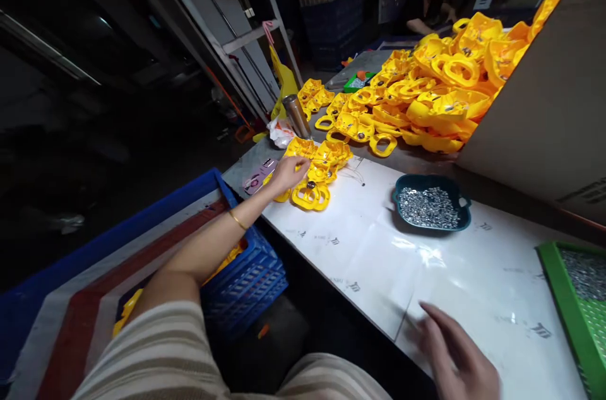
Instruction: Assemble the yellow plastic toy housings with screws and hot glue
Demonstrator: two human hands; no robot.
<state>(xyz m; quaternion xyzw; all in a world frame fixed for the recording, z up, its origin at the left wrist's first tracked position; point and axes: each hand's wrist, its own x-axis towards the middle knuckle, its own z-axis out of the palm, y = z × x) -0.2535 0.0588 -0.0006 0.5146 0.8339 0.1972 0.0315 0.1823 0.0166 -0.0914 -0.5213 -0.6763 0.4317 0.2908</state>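
Note:
My left hand [288, 175] reaches out over a small group of yellow plastic parts [310, 197] on the white table sheet. Its thumb and fingers are drawn together at these parts; whether one is pinched between them is hidden. Thin dark wires [355, 176] lie just to the right of the group. Near the front edge, my right hand [457, 356] is above the sheet, smeared by motion, with its thumb and forefinger apart. I see nothing clear in it. Beyond it stands a dark teal tray [402, 220] of small shiny metal pieces [428, 205].
A large heap of yellow parts [426, 97] fills the back beside a cardboard box [544, 103]. A steel flask [297, 116] stands at the far left. A green tray [561, 305] is at right, a blue crate [246, 293] below left. Another person [426, 9] sits behind.

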